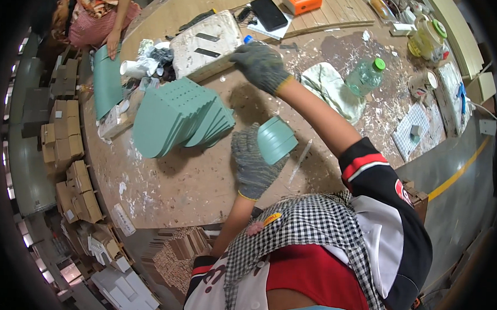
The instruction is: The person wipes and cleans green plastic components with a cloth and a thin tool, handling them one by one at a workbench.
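Note:
My left hand (pixel 252 163), in a grey knitted glove, is closed around a small stack of curved green sheet pieces (pixel 277 141) above the table. My right hand (pixel 261 68), gloved alike, reaches to the right corner of a white block (pixel 204 46) that has two dark slots in its top. Its fingers are curled, and whatever they grip is hidden. Just beyond its knuckles shows a small blue cap (pixel 248 39). Left of my hands, a fanned stack of larger green rounded sheets (pixel 175 116) leans together, with rows of small holes in the top piece.
A green-capped bottle (pixel 365 77) lies by a stained white cloth (pixel 334 89). Farther back are a black phone (pixel 268 14) and an orange box (pixel 302 1). At the far left, another person's hand (pixel 112 42) touches a green sheet (pixel 106 82). Cardboard boxes (pixel 66 130) stand beyond the table's left edge.

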{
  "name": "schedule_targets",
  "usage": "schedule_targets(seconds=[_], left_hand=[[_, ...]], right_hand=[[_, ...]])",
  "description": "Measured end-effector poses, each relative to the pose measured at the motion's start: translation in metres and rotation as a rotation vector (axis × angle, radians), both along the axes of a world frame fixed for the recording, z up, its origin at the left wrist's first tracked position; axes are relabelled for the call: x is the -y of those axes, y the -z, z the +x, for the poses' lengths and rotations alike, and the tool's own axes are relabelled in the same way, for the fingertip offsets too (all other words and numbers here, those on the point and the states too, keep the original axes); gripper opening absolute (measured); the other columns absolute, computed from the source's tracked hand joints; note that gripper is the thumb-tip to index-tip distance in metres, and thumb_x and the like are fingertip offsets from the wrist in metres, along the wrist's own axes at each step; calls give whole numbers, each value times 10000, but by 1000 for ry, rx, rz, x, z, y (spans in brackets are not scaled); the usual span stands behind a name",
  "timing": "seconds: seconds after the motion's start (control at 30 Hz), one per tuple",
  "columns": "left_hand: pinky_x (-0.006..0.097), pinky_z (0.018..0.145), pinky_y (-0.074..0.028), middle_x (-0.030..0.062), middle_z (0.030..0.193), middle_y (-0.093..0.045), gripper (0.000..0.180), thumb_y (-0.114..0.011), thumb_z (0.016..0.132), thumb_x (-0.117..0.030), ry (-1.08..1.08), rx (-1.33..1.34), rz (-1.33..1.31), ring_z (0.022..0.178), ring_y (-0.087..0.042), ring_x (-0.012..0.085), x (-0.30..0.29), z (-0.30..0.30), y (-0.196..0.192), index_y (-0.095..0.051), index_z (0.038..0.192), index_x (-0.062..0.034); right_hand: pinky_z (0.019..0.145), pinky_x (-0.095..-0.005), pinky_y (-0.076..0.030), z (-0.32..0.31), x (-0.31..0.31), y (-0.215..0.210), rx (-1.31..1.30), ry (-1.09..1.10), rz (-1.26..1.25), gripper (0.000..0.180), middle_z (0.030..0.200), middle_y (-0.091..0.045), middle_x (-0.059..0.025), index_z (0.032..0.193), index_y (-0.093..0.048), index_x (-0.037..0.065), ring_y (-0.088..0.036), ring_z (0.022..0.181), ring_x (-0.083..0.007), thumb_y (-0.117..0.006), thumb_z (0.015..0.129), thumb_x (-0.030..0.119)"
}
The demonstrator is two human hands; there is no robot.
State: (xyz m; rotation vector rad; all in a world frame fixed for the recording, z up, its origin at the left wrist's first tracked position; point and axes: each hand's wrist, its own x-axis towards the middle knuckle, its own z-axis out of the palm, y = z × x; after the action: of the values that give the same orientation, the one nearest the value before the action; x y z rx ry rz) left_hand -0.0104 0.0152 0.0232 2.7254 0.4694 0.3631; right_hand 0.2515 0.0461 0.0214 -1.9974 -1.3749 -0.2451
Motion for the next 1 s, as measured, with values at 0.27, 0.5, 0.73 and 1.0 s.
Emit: schedule_targets(seconds=[0.27,0.5,0.73,1.0], left_hand=[[532,1134,-315,208,1284,-542,896,-854,687,-452,-32,88,-54,1251,-500,400,2,5,-6,-473,1354,9],[553,1156,-303,211,1360,-504,974,-818,739,-527,-15,36,-9,1318,-449,391,-1,2,-3,-399,1452,-13],[525,1157,-285,208,1387,-486,985,-890,715,-422,-41,56,-137,1344,-417,376,2,6,-5,-404,1453,13],[484,1096,-375,184,1335,-503,1018,-935,646,-432,-42,48,-84,1254,-487,358,0,5,4,-441,1423,1]], right_hand=[[857,-449,-541,20,-111,48,379,-211,-341,590,1075,-679,-114,1442,-506,170,-671,1014,-303,-670,883,266],[808,-395,-545,-5,19,34,-301,154,329,293,1003,-689,-102,1247,-629,51,-679,906,-264,-614,978,165],[627,-243,-474,-102,207,14,-1565,165,249,302,818,-626,18,1200,-688,55,-546,679,-81,-574,1042,285],[816,-340,-546,-150,225,37,-1253,242,123,330,1060,-716,-79,1252,-691,48,-665,881,-196,-610,1015,265]])
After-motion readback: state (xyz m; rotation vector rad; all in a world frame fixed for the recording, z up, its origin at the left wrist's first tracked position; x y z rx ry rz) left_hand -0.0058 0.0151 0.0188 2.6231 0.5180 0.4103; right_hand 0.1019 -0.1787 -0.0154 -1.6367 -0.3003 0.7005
